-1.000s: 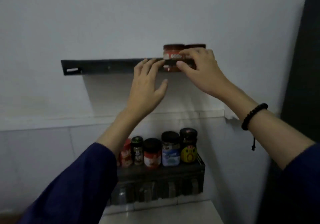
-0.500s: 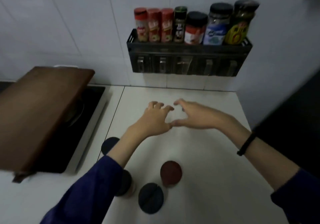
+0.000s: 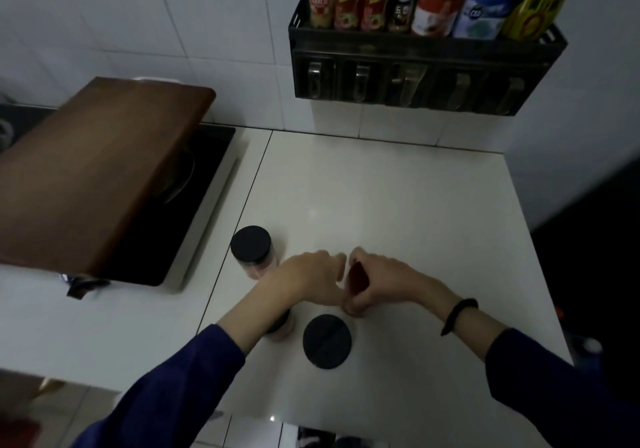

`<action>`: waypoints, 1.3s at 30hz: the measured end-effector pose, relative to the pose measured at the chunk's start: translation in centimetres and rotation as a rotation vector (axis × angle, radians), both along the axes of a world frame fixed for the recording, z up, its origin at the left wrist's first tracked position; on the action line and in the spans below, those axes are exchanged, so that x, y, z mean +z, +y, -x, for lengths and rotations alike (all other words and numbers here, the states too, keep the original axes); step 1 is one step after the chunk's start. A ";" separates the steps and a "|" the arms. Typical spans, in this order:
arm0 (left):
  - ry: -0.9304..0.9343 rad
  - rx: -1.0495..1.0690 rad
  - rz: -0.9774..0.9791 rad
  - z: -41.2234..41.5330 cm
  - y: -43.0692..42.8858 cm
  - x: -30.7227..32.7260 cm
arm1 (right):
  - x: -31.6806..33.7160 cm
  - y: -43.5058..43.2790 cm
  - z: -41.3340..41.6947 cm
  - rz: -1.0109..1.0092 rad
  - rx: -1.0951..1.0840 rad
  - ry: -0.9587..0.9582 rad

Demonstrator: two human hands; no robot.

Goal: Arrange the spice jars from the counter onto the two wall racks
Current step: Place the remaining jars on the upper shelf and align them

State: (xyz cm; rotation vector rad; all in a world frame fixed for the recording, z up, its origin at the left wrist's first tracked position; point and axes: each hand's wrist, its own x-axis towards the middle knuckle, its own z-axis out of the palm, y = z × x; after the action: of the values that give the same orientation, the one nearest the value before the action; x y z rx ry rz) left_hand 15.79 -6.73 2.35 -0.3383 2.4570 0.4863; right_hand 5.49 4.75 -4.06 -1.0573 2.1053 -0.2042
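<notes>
Both my hands meet around a red-lidded jar (image 3: 356, 276) standing on the white counter (image 3: 398, 205). My right hand (image 3: 382, 281) curls around its right side, and my left hand (image 3: 311, 279) touches its left side. A black-lidded jar (image 3: 251, 248) with pink contents stands to the left. Another black-lidded jar (image 3: 327, 341) stands just below my hands. A third jar (image 3: 282, 328) is mostly hidden under my left wrist. The lower wall rack (image 3: 422, 66) at the top right holds several spice jars (image 3: 436, 0). The upper rack is out of view.
A brown wooden board (image 3: 93, 170) lies tilted over a black cooktop (image 3: 194, 201) at the left. White tiled wall runs behind. A dark surface borders the counter on the right. The counter's front edge is near my sleeves.
The view dropped from the upper rack down to the counter. My hands came down and toward me, from open above the counter to closing on the red-lidded jar.
</notes>
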 end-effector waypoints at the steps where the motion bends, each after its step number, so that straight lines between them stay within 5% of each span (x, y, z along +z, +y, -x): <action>1: -0.041 -0.053 0.005 -0.4 0.7 0.2 | 0.3 -0.1 0.8 0.019 -0.091 -0.057; 9: -0.177 -0.497 0.319 -2.0 4.8 -4.6 | 1.5 -0.1 4.0 0.144 -0.446 -0.222; 17: 0.140 -0.181 0.236 5.0 -2.4 2.8 | 7.7 -0.3 7.3 0.517 -0.755 -0.278; 25: 0.678 -0.111 0.340 11.5 -7.3 24.1 | 26.4 -1.3 12.0 1.134 -0.699 0.102; 31: 1.156 -0.123 0.408 13.5 -6.8 38.7 | 41.3 -1.7 13.7 1.450 -0.499 0.578; 39: 1.491 -0.071 0.362 19.6 -8.8 48.3 | 52.2 -4.7 18.3 1.364 -0.299 1.028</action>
State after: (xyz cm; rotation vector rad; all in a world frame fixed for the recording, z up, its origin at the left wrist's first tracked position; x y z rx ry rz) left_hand -3.80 -15.48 50.60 0.0534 4.0053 0.2498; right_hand -12.81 0.03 48.11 -1.8024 3.0312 -1.7433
